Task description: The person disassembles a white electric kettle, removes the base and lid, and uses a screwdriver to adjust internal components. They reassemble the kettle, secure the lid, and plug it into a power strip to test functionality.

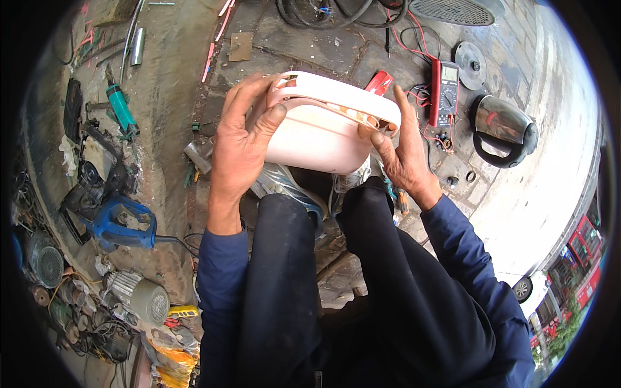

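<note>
Between my hands is a pale pink plastic housing point(314, 142), with a rim along its upper edge that has openings showing orange-brown inside. My left hand point(239, 149) grips its left end, thumb on the front face. My right hand point(407, 161) holds the right end, fingertips at the rim and thumb against the front. A small red object point(379, 81) lies just behind the housing, partly hidden by it. Below it are my shoes point(284, 187) and dark-trousered knees.
Right: red multimeter point(444, 94) with leads, metal disc point(471, 64), kettle point(503, 129). Top: black hose point(310, 18), oval grille point(449, 10). Left: teal tool point(119, 107), blue power tool point(123, 223), motor point(139, 297), piled parts. A white car point(527, 291) is at far lower right.
</note>
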The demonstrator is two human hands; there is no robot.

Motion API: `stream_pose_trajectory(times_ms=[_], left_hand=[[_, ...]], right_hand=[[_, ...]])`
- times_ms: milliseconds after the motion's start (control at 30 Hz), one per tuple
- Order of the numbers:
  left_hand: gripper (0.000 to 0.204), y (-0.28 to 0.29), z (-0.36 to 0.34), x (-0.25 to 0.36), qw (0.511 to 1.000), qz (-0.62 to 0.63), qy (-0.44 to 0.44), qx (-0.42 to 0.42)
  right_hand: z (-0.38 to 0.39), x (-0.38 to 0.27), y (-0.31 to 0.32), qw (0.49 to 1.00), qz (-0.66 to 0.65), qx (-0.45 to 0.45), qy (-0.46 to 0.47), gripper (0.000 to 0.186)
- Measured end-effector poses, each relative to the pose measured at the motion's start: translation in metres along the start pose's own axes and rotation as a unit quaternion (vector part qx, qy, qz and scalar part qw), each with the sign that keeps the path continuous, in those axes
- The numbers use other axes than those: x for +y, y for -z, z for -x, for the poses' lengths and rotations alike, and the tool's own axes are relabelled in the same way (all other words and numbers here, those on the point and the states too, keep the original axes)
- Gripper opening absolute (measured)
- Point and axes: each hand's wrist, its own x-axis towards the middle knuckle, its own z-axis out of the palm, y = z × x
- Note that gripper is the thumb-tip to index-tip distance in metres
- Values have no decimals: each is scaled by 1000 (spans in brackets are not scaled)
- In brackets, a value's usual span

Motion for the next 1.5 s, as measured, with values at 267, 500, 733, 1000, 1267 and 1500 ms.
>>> stream_pose_trajectory(times_ms=[267,500,733,1000,1267,1500], left_hand=[[48,0,0,6,999,-45,-24,6],[48,-2,0,9,999,-46,-19,20],[45,-1,-1,11,998,-56,-37,15],[44,-6,2,16,998,-53,-38,-3],[44,-4,5,17,995,-80,-52,-9],[46,-6,6,12,996,-71,-56,-6]], right_hand=[[5,6,-18,999,-11,34,26,65],[8,5,-20,998,-54,4,-15,62],[6,-2,-7,998,-61,-4,-11,49],[26,14,-7,962,-244,-27,-122,53],[-10,-21,38,995,17,-95,8,57],[-44,-67,38,994,14,-98,54,60]])
